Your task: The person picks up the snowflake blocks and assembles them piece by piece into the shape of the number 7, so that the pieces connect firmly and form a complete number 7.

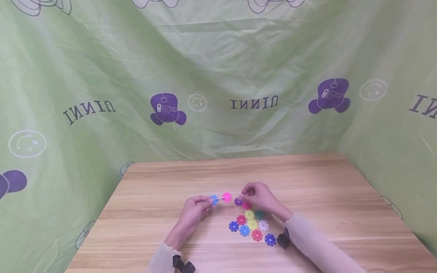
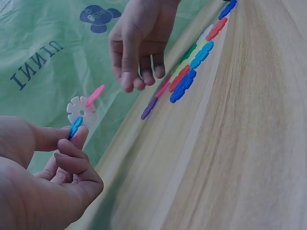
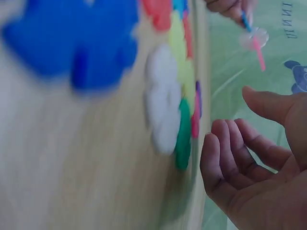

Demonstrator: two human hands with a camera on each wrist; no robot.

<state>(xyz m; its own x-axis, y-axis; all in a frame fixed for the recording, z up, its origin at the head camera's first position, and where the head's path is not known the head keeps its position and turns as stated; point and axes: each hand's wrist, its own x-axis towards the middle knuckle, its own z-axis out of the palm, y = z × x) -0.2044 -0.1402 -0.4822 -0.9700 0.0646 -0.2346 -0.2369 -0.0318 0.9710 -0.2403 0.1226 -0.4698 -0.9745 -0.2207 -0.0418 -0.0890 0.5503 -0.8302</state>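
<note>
My left hand (image 1: 194, 213) pinches a light-blue notched plastic disc (image 2: 76, 127) between thumb and fingers. Slotted into it is a white disc (image 2: 76, 107), and a pink disc (image 1: 227, 196) joins the white one's far side, all held above the table. Empty, with fingers loosely bent and thumb apart, my right hand (image 3: 259, 177) hovers over the far end of the loose discs. Nearest to it in the head view lie a purple disc (image 1: 238, 202) and a magenta disc (image 1: 246, 206). A green disc (image 3: 183, 136) is partly shaded below the right forearm.
Several more notched discs lie flat on the wooden table (image 1: 153, 227), among them a white disc (image 1: 263, 225), a red disc (image 1: 257, 235) and a dark-blue disc (image 1: 270, 239). A green printed cloth (image 1: 211, 129) hangs behind the table and at both sides.
</note>
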